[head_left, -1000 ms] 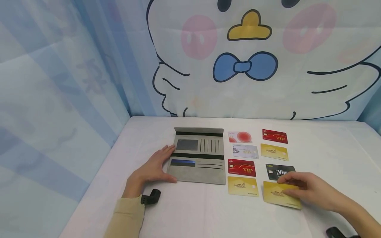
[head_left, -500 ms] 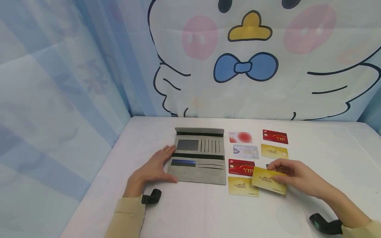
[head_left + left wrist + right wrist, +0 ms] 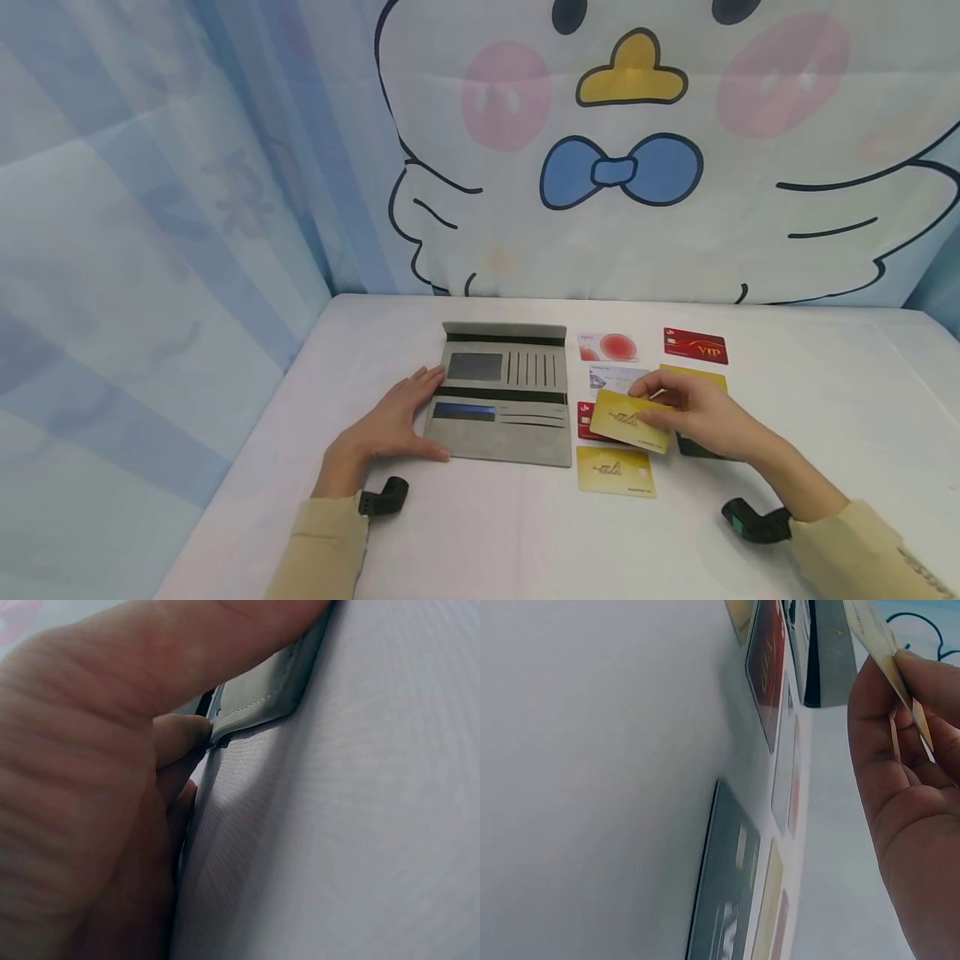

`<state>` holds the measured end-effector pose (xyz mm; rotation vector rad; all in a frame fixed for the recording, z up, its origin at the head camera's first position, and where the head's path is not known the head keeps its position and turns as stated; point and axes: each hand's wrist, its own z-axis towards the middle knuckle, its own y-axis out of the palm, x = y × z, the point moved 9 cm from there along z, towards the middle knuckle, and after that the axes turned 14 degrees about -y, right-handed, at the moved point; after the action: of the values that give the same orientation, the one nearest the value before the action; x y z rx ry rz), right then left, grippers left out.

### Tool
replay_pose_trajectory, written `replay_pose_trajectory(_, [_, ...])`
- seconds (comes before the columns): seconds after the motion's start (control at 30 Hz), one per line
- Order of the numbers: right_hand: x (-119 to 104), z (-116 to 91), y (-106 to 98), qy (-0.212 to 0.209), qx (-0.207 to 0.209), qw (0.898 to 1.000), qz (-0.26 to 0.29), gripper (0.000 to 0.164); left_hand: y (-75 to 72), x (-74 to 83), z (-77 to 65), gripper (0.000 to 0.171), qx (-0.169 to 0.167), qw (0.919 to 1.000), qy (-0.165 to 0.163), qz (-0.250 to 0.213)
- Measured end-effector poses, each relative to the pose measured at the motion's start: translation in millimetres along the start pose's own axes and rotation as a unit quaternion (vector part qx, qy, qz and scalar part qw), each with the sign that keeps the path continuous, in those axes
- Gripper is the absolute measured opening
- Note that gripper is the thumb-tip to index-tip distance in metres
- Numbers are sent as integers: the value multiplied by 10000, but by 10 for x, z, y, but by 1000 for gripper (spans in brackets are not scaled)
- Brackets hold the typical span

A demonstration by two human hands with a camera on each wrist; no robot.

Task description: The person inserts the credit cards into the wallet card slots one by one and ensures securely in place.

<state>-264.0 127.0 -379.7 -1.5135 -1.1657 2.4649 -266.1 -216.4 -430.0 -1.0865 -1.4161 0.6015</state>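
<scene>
An unfolded grey wallet (image 3: 480,442) with card slots lies on the table; a blue-and-black card shows in its lower left slot. My left hand (image 3: 382,425) rests at the wallet's left edge, fingers and thumb spread against it; the left wrist view has the thumb near a stitched wallet corner (image 3: 262,697). My right hand (image 3: 701,412) pinches a gold card (image 3: 622,419) between thumb and fingers. That card is raised over a red VIP card (image 3: 583,421), which it partly covers. In the right wrist view the pinched gold card (image 3: 877,637) is seen nearly edge-on.
Right of the wallet lie a white card with a red circle (image 3: 609,347), a silver card (image 3: 609,378), another gold card (image 3: 615,472) and another red VIP card (image 3: 695,345). A further gold card (image 3: 708,374) and a black card (image 3: 727,885) are partly hidden by my right hand in the head view.
My right hand has lifted the gold card from the lower right of the card group and carried it left and away from me, towards the wallet. My left hand has stayed put.
</scene>
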Motion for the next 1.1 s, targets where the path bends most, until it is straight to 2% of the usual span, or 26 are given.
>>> replay_pose_trajectory(0.1, [12,123,61,-2,11,9999,-112,23,-4,-1,-2,116,3,10000,-11,9])
replay_pose_trajectory(0.4, [0,484,269,-15,-101,9997,228,25,-6,-8,3,116,16,10000,-22,11])
replay_pose_trajectory(0.63, [-81,735,438,-244,-154,9985,470,23,1,-27,5,117,22,10000,-44,11])
replay_pose_trajectory(0.97, [-165,1029,646,-400,-211,9978,493,24,-7,-3,-3,115,-10,10000,-2,-38])
replay_pose_trajectory(1.1, [-193,1146,748,-399,-200,9978,493,22,-5,-20,-5,116,-14,9999,-103,-34])
